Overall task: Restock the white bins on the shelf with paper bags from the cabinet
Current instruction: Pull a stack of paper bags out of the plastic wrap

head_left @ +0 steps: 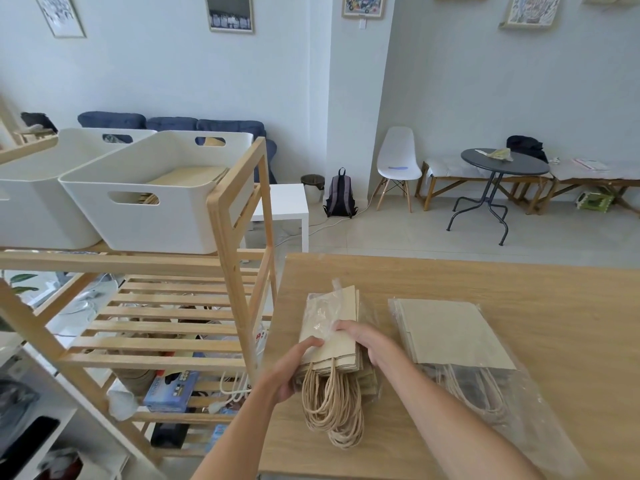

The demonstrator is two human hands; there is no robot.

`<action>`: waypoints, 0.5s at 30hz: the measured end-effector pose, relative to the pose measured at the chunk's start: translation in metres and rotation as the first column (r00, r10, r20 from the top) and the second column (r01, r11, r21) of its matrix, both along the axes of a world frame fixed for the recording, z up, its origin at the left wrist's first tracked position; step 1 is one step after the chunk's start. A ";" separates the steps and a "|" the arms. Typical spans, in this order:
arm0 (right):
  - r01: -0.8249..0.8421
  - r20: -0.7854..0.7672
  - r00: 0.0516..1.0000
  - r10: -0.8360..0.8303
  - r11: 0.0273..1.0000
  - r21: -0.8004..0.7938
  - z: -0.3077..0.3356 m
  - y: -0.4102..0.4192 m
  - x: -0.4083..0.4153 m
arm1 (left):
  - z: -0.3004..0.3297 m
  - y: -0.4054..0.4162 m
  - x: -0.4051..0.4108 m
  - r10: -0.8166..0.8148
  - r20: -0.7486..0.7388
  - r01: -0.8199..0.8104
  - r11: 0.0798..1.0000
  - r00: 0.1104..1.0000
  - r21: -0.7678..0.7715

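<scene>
Nearest, on the table [519,289]: a stack [334,337] of paper bags, rope handles trailing toward the edge, clear wrap [323,315] bunched loose on top. Left hand [294,367] curled round the stack's left edge, thumb on top. Right hand [363,341] on the right side, fingertips apparently pinching the wrap; exact grip hard to tell. Just beside, to the right, a second pack [457,337] lying flat, sealed in plastic, untouched.

Farther left, on the shelf [239,237]: two white bins. Near bin [156,192] already holding some bags, far from full. Far bin [41,188], contents hidden.

Judged midway or earlier: bags fetched, one pack being unwrapped, one more to open, both yet to go into the bins.
</scene>
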State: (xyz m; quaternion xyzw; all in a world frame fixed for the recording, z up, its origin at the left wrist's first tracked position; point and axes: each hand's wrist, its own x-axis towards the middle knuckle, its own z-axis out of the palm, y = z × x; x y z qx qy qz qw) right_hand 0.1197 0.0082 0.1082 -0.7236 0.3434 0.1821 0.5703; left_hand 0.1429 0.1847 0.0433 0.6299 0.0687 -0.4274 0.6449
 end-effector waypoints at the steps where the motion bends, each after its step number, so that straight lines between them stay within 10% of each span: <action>1: -0.008 0.008 1.000 0.008 1.000 -0.010 0.002 0.002 0.001 | -0.001 0.000 -0.001 0.003 -0.008 -0.003 1.000 1.000 -0.013; 15: -0.060 0.062 0.995 0.077 0.970 -0.236 0.003 0.005 0.007 | 0.003 -0.002 -0.003 -0.013 0.001 0.013 1.000 1.000 0.000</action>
